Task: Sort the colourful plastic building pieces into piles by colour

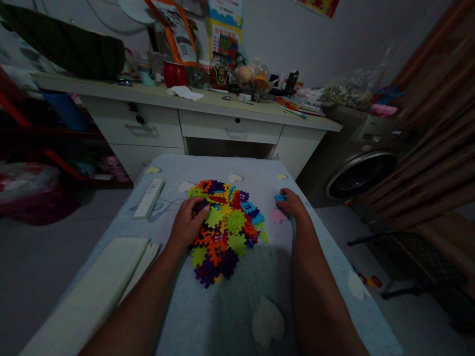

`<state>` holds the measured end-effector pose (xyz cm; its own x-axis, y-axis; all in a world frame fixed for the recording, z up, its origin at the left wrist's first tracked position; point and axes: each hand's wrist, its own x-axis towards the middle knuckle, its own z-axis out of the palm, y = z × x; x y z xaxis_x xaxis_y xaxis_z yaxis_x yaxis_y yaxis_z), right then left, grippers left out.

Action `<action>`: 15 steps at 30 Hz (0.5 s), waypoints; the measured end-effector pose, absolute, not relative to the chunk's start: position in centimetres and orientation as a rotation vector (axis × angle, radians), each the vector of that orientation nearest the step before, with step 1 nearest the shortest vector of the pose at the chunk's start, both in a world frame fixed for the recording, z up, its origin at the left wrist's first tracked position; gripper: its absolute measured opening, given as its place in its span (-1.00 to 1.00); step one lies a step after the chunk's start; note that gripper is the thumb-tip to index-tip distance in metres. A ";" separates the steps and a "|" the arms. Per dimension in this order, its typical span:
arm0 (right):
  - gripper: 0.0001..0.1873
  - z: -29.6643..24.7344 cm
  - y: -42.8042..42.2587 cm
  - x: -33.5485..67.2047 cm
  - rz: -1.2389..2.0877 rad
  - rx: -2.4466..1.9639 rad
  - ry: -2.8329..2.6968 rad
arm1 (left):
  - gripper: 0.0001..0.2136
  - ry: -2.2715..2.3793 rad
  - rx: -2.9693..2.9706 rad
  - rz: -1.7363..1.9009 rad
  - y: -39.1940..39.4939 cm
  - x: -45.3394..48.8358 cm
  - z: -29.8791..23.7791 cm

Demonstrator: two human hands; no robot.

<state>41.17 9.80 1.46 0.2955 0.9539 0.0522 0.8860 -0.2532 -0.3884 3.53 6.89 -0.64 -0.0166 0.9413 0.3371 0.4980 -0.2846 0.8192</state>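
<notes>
A heap of coloured plastic interlocking pieces [226,227], green, orange, purple, blue and red, lies in the middle of a table covered by a light blue cloth [222,316]. My left hand [186,223] rests on the heap's left side, fingers curled among the pieces; I cannot see whether it grips one. My right hand [293,203] is off to the right of the heap, fingers closed on a small blue piece [280,197]. A pink patch on the cloth [277,215] lies just below that hand.
A white remote [149,198] lies on the cloth to the left, and a pale flat box [92,291] at the near left. Beyond stands a cluttered desk with drawers [230,131]. A washing machine [361,170] stands at the right.
</notes>
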 end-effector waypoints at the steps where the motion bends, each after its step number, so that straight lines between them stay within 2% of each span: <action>1: -0.38 1.5 9.8 41.2 0.276 -2.223 -1.671 | -0.62 1.495 1.799 1.249 6.9 3.5 -0.6; 7: -0.29 1.7 9.6 41.4 0.275 -2.273 -1.674 | -0.61 1.499 1.794 1.235 6.8 3.6 -0.7; 15: -0.28 1.7 9.5 41.2 0.291 -2.351 -1.688 | -0.63 1.494 1.825 1.236 6.9 3.5 -0.7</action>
<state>41.19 9.55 1.67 0.3157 0.9485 -0.0257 0.9024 -0.3085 -0.3008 3.52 6.92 -0.69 -0.0012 0.9398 0.3417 0.5119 -0.2930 0.8075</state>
